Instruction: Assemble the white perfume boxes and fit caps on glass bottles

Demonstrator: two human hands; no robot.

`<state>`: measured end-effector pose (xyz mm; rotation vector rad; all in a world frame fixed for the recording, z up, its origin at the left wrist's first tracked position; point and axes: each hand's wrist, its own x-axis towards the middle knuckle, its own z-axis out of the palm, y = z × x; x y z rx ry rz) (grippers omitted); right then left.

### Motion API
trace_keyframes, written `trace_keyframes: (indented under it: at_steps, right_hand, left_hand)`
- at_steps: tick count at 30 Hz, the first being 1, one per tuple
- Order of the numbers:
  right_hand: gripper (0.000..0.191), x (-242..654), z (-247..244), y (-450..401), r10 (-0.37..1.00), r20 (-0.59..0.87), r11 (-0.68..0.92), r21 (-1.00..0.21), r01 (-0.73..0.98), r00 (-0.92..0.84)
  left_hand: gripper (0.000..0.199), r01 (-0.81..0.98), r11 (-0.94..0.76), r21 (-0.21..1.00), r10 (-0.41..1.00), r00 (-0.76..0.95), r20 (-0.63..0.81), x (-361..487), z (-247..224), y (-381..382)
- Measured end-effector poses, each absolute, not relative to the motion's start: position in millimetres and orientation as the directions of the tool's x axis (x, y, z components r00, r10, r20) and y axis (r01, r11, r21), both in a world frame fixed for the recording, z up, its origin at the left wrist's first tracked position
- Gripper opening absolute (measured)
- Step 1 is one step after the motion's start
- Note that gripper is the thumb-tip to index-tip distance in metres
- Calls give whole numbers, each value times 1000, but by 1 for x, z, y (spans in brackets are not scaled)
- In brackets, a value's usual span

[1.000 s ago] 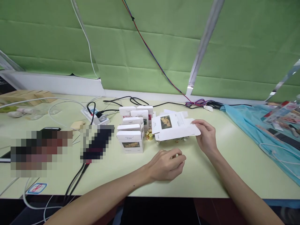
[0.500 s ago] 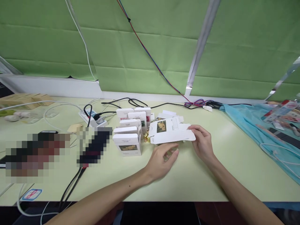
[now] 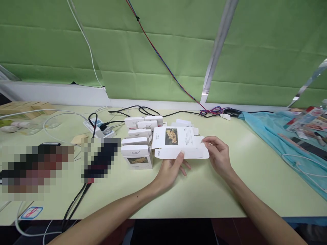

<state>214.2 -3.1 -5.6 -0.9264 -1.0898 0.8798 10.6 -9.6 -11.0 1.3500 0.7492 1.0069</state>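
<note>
Above the tabletop [image 3: 217,200], between its near and far edges, your right hand [image 3: 218,154] pinches the white box [image 3: 182,137] by an end flap, likely for control, while your loosely spread left hand [image 3: 168,172] lays its thumb over the near side, whether gripping I cannot tell.

Bare to my eye, the left forearm [image 3: 114,207] and right forearm [image 3: 258,199] slant inward from the bottom corners of the frame. The left hand [image 3: 167,173] is just below centre, thumb pointing up, two fingers fanned out to the right, the others hidden from me. Right of centre, the right hand [image 3: 219,154] pinches thumb against fingertips, its wrist nearly straight.
</note>
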Motion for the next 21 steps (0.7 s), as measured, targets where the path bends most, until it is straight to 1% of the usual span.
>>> trace_keyframes:
  at_steps: [3, 7, 11, 16, 19, 21]
  right_hand:
    - [14, 213, -6, -6, 899, 402, 406, -914, 10, 177]
    - [13, 208, -3, -9, 897, 419, 407, -907, 110, 143]
    - [13, 206, 0, -9, 875, 426, 391, -902, 180, 230]
    - [16, 216, 5, -4, 791, 480, 420, -877, 232, 379]
    - [20, 221, 7, -2, 783, 491, 414, -869, 269, 381]
    - [26, 222, 8, -2, 815, 471, 399, -879, 262, 338]
  left_hand:
    - [59, -180, -63, 982, 924, 362, 126, 10, -11, -9]
    - [53, -177, -85, 981, 946, 294, 135, 11, -7, -8]
    - [49, -158, -114, 981, 943, 292, 157, 10, -3, -8]
    - [44, -148, -133, 980, 929, 325, 175, 10, -3, -12]
    - [46, -130, -128, 983, 920, 356, 167, 11, -4, -13]
    - [48, -111, -118, 987, 915, 374, 151, 11, -5, -12]
